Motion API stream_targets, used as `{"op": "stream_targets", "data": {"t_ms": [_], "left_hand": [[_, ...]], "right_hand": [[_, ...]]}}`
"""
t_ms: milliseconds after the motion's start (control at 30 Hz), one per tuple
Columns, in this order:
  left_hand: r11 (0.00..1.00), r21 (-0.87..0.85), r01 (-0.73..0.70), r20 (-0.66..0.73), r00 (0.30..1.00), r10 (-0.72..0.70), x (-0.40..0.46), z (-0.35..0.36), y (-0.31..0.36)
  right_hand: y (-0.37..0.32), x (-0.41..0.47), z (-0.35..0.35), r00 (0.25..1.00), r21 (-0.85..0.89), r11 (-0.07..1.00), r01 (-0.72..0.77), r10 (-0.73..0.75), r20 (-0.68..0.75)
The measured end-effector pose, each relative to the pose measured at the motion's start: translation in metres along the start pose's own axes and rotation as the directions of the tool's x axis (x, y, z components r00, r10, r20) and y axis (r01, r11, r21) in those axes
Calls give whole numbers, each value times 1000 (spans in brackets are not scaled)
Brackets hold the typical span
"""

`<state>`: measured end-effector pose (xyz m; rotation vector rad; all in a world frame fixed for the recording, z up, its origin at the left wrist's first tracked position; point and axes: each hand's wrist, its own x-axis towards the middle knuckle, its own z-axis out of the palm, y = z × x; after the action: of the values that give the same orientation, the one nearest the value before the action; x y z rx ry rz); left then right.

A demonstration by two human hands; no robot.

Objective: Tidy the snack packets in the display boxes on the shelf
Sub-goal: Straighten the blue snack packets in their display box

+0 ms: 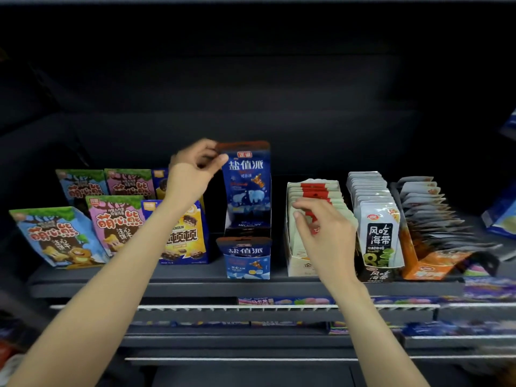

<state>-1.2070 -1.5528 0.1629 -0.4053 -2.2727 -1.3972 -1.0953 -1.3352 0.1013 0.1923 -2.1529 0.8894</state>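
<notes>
Snack packets, dark blue foil pouches printed with polar bears (pixel 247 185), stand in an open blue cardboard display box (pixel 245 261) near the middle of the dark grey shelf (pixel 195 286). The left hand (pixel 192 174) pinches the top left corner of the rearmost upright pouch between thumb and fingers, and that pouch rises well above the box's front panel.

Just right of the blue box stands a pale cardboard display box (pixel 297 258) filled with a row of white packets with red header strips (pixel 315 191). The right hand (pixel 324 233) reaches over this row, its fingers curled down onto the packet tops; whether it actually grips one I cannot tell, since the back of the hand hides the fingertips.

Further right of the blue box is a black box of silver seaweed sachets (pixel 377 227), and beyond it an orange box (pixel 430 263) with grey sachets leaning back in a loose, blurred fan.

Left of the blue box stand a yellow and blue biscuit bag (pixel 185 238), a pink bear-printed bag (pixel 117 222) and a light blue bear-printed bag (pixel 55 238), with more such bags behind them.
</notes>
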Motion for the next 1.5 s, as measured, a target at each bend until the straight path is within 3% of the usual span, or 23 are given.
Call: {"op": "stream_targets", "data": {"t_ms": [200,300,433,600,767,1033,1233,1333,1500], "left_hand": [[953,287,-98,140,988,60,-18,14,-22],[841,492,-225,251,962,110,-27,16,-29],[709,620,-337,331,931,153,-32,15,-33],[644,621,-447,322,894,310,-30,10,-28],[631,590,-503,310,863,399,-31,5,-28],[641,588,-494,309,869,387,-33,11,-35],[653,579,-488,302,873,384,-37,10,-38],[658,556,-508,325,862,390,-41,7,-36],[675,535,-508,359,860,363,-47,5,-35]], "right_hand": [[4,7,2,995,-107,990,89,-83,54],[4,14,2,987,-207,967,146,-129,97],[-2,36,-6,967,-233,958,169,-114,229],[-6,95,2,871,-289,924,252,-86,484],[3,142,43,691,-269,889,370,-69,719],[8,152,86,579,-299,761,576,-121,807],[11,148,92,613,-323,704,632,-198,765],[11,146,92,593,-339,684,646,-170,787],[14,145,97,650,-363,696,619,-196,734]]}}
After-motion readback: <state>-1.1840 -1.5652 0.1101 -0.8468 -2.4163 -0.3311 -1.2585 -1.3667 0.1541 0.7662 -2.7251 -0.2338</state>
